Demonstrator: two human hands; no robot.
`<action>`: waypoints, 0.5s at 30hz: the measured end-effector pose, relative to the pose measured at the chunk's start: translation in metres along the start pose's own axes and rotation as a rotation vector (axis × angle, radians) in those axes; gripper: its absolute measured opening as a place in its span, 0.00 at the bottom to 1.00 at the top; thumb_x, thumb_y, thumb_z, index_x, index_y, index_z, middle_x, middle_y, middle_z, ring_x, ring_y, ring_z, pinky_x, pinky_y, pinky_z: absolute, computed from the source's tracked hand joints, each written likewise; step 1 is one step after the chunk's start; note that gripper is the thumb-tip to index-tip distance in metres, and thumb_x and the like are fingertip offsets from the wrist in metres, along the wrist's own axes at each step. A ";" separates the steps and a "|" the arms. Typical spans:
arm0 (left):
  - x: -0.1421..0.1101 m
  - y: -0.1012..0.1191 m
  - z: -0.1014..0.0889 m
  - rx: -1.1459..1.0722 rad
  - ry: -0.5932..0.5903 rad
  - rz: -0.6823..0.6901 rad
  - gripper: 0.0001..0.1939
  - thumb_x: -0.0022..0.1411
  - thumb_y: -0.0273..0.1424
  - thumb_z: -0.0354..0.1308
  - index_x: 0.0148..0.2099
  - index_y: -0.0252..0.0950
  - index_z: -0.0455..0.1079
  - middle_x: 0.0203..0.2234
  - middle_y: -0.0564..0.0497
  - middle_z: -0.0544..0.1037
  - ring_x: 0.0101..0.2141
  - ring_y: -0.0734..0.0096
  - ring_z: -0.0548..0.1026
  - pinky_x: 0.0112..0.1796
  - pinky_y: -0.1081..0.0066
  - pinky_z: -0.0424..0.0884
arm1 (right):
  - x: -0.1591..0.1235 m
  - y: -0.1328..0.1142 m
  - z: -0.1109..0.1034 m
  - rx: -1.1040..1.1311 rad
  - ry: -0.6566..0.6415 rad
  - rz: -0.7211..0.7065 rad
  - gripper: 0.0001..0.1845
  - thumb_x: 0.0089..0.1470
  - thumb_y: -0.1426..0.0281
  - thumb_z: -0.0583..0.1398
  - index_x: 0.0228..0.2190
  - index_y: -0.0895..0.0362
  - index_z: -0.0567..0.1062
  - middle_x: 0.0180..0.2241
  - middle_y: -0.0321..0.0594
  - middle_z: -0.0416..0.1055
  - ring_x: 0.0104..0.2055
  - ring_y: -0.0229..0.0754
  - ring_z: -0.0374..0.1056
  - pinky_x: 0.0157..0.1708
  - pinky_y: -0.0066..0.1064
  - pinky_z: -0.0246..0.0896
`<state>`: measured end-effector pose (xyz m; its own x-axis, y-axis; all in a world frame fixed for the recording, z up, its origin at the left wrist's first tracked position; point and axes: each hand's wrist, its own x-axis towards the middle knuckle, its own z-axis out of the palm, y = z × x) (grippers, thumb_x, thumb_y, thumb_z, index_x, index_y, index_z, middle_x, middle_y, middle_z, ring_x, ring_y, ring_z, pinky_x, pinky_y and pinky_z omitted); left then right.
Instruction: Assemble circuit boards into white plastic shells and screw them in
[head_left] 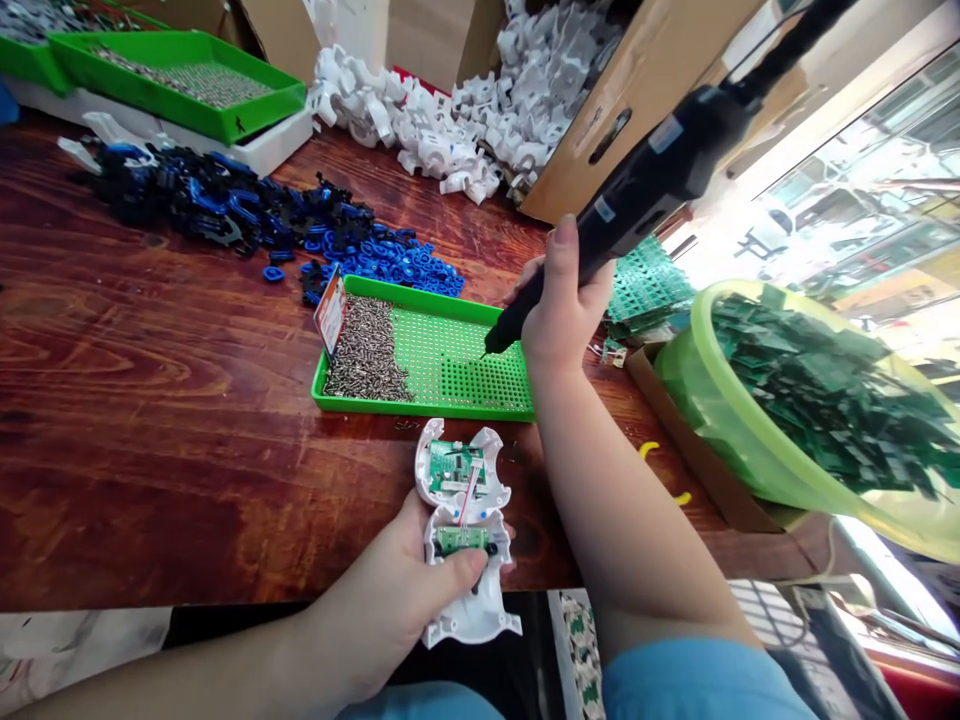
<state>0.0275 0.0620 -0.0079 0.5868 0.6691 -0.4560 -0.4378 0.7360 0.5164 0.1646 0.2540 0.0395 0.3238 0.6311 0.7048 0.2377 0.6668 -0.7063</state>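
Note:
My left hand (420, 580) holds an opened white plastic housing (469, 610) at the table's front edge, the thumb pressed on its lower half. Inside sit a larger green circuit board (452, 468) above and a smaller one (452, 541) below, joined by thin wires. My right hand (559, 310) is wrapped round a black electric screwdriver (637, 180), which slants down to the left. Its tip is over the green screw tray (427, 408). Small screws (367, 345) are heaped at the tray's left end, and others sit in its perforated plate.
Behind the tray lie blue rings (405, 262) and black-and-blue parts (217, 200). White plastic shells (442, 130) are piled farther back beside a cardboard box (622, 110). At right stands a yellow-green basin (697, 370) of green boards. Another green tray (180, 85) is at back left.

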 end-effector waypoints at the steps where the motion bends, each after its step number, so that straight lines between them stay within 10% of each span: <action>1: 0.000 0.000 0.000 -0.003 -0.002 -0.005 0.28 0.52 0.32 0.68 0.53 0.37 0.63 0.38 0.48 0.78 0.38 0.65 0.77 0.40 0.68 0.72 | 0.000 0.000 0.000 -0.007 -0.002 -0.002 0.22 0.53 0.47 0.56 0.31 0.51 0.57 0.23 0.28 0.56 0.21 0.34 0.66 0.20 0.28 0.60; 15: 0.003 0.001 0.001 -0.018 0.002 0.005 0.27 0.51 0.31 0.69 0.52 0.37 0.64 0.38 0.49 0.79 0.36 0.67 0.77 0.40 0.69 0.72 | -0.002 0.002 0.001 -0.107 0.025 -0.009 0.26 0.50 0.41 0.52 0.29 0.50 0.56 0.21 0.26 0.57 0.27 0.39 0.72 0.27 0.34 0.68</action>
<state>0.0292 0.0646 -0.0076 0.5831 0.6728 -0.4554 -0.4526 0.7345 0.5056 0.1639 0.2544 0.0373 0.3434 0.6147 0.7101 0.3369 0.6251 -0.7041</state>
